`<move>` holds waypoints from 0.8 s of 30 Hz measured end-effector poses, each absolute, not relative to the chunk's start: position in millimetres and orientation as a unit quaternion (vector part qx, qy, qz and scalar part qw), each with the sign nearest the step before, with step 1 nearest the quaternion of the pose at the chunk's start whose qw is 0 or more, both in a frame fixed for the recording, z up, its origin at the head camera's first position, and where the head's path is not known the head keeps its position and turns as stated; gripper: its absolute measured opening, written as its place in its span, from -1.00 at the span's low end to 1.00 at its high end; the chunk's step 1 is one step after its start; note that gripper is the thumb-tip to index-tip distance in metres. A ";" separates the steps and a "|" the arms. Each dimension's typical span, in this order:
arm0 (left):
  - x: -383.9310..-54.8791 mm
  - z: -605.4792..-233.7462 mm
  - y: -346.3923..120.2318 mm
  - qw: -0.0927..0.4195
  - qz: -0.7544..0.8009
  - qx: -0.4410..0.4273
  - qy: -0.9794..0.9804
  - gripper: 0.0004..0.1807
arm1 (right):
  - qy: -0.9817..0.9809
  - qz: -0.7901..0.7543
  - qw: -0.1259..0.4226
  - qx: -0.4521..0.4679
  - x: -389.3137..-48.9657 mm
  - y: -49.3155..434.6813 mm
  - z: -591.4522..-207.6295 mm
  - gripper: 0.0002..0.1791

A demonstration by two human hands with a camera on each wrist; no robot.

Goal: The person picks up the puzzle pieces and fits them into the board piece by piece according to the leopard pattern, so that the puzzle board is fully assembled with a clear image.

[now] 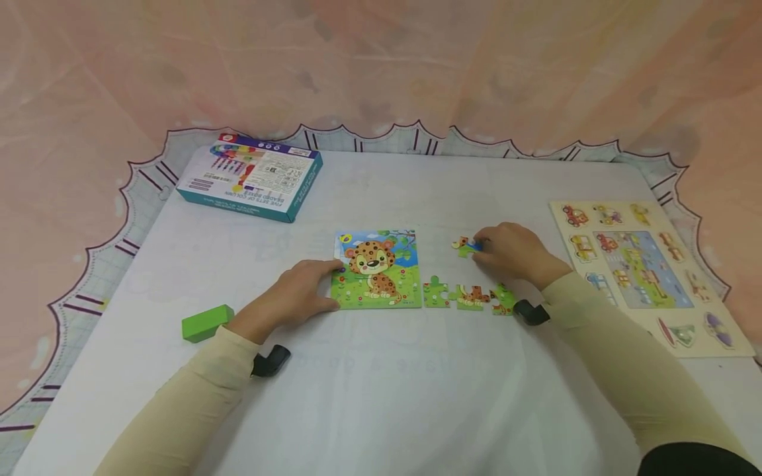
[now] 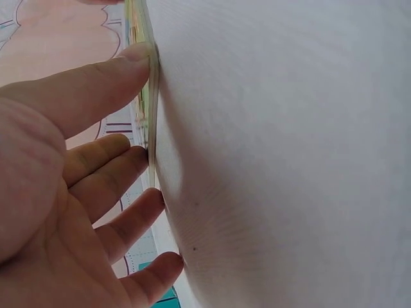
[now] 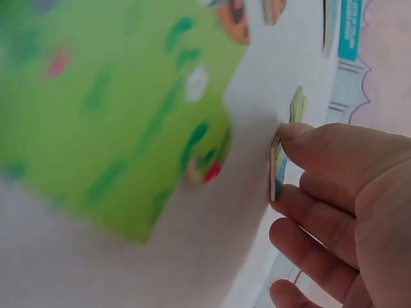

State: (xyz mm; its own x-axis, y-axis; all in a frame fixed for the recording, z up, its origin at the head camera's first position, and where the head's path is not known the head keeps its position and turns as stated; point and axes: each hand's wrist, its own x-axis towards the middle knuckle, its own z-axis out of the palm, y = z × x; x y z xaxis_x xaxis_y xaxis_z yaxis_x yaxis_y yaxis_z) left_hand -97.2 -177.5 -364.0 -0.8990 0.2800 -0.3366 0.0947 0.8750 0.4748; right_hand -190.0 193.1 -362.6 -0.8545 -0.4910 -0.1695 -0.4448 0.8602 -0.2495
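Observation:
A square leopard picture puzzle [image 1: 375, 274] lies flat on the white table. My left hand [image 1: 300, 294] rests against its left edge, thumb at the lower corner and fingers fairly straight, as the left wrist view also shows. Between the thumb and fingers of my right hand [image 1: 513, 254] is a small jigsaw piece [image 1: 463, 247] in blue, green and orange. The right wrist view shows this piece [image 3: 277, 172] tilted on edge. Three other pieces lie in a row right of the picture: a green one [image 1: 436, 294], an orange-and-green one [image 1: 472, 297] and another green one [image 1: 503, 301], close to my right wrist.
A teal-and-white box [image 1: 250, 175] lies at the back left. A green block [image 1: 206, 323] sits beside my left wrist. On the right, partly behind my right sleeve, lies a wooden vehicle puzzle board [image 1: 645, 324]. A peach curtain [image 1: 381, 66] hangs behind the table.

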 end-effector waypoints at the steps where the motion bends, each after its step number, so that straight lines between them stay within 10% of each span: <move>1: -97.3 -364.3 -177.5 0.202 0.230 0.099 0.947 -0.20 | 0.957 -0.101 0.114 -0.246 -190.9 191.6 -363.1 -0.56; 24: -96.1 -363.1 -177.5 0.197 0.229 0.098 0.948 -0.19 | 0.938 -0.089 0.103 -0.318 -169.1 123.3 -349.6 -0.57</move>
State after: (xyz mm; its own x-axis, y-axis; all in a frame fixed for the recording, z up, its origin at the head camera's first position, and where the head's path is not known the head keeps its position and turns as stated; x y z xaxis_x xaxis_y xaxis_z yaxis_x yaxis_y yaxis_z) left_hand -96.1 -177.5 -363.1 -0.9030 0.2756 -0.3296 0.0947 0.8760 0.4729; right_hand -169.1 123.3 -349.6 -0.7765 -0.6151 -0.1367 -0.5786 0.7820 -0.2315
